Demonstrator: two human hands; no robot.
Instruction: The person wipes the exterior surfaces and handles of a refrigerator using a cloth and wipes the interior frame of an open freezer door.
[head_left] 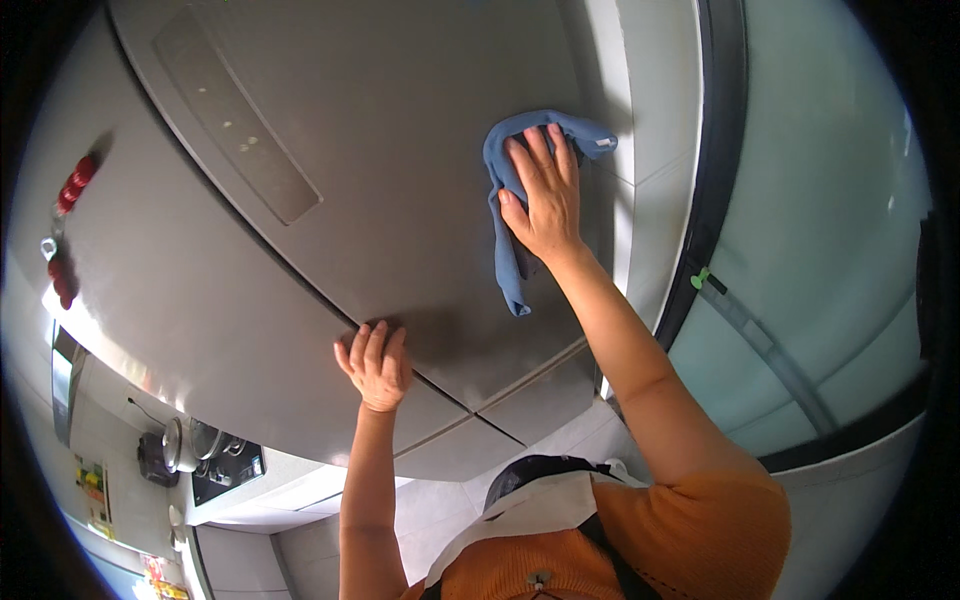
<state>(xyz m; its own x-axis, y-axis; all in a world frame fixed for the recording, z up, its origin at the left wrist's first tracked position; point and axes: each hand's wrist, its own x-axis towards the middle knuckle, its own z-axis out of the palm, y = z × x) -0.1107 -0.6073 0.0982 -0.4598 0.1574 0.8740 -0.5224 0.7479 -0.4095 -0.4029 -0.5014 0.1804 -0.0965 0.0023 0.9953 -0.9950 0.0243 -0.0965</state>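
A large grey double-door refrigerator (420, 120) fills the middle of the view. Against its right door, near the outer edge, my right hand (545, 200) presses a blue cloth (503, 235) flat. The fingers are spread over the cloth, and one end of it hangs down below the palm. Lower and to the left, my left hand (376, 368) rests with slightly bent fingers at the dark seam between the two doors. No object shows in that hand.
A red hanging ornament (76, 186) is on the left door. A long recessed panel (240, 130) lies in the right door. To the right are a white wall strip (660, 130) and a dark-framed frosted glass door (810, 200). A black cooktop (228, 478) with pots stands lower left.
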